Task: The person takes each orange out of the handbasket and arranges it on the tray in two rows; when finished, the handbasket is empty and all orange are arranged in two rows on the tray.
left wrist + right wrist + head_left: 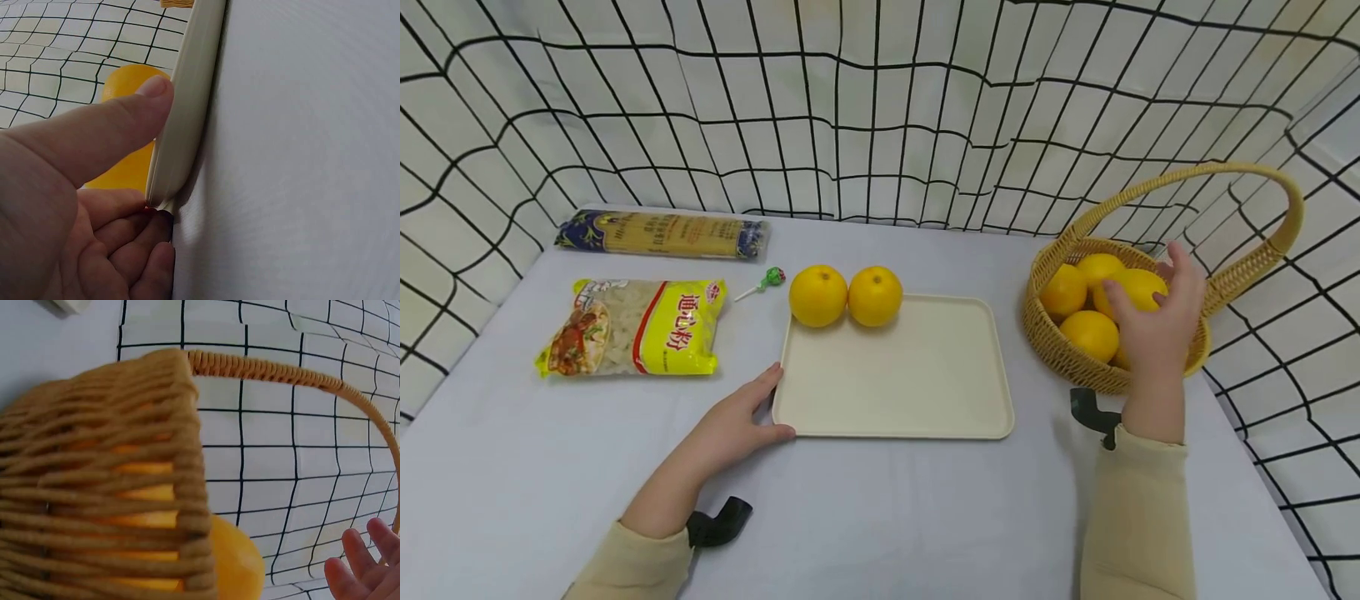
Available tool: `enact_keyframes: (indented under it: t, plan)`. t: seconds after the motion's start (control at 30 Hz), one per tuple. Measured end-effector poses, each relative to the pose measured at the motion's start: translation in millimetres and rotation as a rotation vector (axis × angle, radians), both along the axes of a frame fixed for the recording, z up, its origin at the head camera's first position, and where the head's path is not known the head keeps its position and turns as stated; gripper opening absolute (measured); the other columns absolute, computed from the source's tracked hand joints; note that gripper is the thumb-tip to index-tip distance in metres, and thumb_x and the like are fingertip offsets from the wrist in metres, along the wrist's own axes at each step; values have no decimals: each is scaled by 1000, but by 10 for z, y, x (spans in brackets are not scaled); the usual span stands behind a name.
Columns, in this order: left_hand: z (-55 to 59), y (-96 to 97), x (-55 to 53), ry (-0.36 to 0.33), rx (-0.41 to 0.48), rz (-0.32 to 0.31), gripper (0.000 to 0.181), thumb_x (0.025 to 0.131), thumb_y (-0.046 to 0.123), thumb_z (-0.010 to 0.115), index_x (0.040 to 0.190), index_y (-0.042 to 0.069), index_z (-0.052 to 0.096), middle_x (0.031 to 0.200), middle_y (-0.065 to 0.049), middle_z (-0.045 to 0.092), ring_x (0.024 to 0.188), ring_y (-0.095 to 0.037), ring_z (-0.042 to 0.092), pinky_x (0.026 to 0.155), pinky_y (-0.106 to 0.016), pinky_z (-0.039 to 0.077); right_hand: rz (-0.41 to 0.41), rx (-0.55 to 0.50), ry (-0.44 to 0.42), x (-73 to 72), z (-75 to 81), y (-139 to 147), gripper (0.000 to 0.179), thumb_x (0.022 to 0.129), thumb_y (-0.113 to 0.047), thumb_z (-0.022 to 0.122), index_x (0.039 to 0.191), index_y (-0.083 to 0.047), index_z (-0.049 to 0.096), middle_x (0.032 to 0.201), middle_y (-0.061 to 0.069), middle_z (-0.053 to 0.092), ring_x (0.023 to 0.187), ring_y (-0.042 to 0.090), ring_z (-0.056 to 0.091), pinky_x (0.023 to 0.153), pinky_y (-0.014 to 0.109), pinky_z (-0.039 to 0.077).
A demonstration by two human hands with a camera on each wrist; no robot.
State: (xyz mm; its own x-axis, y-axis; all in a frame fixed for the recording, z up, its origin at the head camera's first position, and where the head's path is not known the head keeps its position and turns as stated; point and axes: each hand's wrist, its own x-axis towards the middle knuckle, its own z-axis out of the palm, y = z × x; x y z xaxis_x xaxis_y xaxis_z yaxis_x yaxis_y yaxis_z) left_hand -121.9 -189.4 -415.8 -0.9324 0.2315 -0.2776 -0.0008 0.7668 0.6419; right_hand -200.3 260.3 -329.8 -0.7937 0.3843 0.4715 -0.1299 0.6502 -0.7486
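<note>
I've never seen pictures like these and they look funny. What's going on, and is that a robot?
No, that's a person, using bare hands. A camera on the head took the wide picture, looking down; a camera on each wrist took the others, so things look tilted. On the table are a cream tray, two oranges at its far left corner, a lollipop, a bag of macaroni, a long packet and a wicker basket with more oranges. The left hand holds the tray's near left corner. The right hand is over the basket, holding nothing that I can see.
</note>
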Motion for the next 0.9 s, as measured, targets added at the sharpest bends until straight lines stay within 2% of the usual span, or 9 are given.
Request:
enact_keyframes:
  t: [0.23, 0.4, 0.5, 0.63, 0.9]
  plan:
    - [-10, -15, -2, 5, -4, 12, 94, 76, 39, 70, 145, 6, 16, 151, -14, 19, 137, -37, 20, 109, -54, 20, -93, 9, -134, -83, -74, 184, 70, 81, -40, 63, 140, -38, 24, 146, -11, 22, 130, 12, 29, 107, 32, 30]
    - [-8, -7, 5, 0, 3, 6, 94, 76, 38, 70, 145, 6, 17, 151, -15, 19, 136, -38, 20, 109, -54, 20, -127, 52, -291, -137, -186, 290, 75, 81, -50, 57, 143, -36, 16, 152, -7, 8, 139, 18, 15, 113, 46, 18]
    - [-7, -2, 4, 5, 3, 2, 94, 76, 38, 70, 145, 5, 17, 150, -15, 20, 136, -37, 21, 109, -54, 21, -133, 91, -346, -159, -245, 341, 78, 82, -53, 54, 145, -31, 13, 153, -2, 4, 140, 23, 8, 112, 54, 15]
    - [-18, 17, 4, 15, 3, -1, 93, 76, 38, 70, 145, 5, 17, 150, -15, 20, 136, -37, 21, 109, -54, 21, -142, 143, -380, -176, -295, 402, 80, 82, -54, 52, 146, -27, 12, 154, 2, 2, 141, 27, 3, 110, 59, 14]
    - [-40, -1, -4, 5, 5, 0, 94, 76, 40, 70, 145, 6, 16, 151, -15, 19, 136, -37, 20, 109, -54, 20, -127, 154, -416, -200, -350, 437, 84, 83, -55, 51, 147, -24, 7, 154, 5, 0, 140, 32, 3, 110, 59, 15]
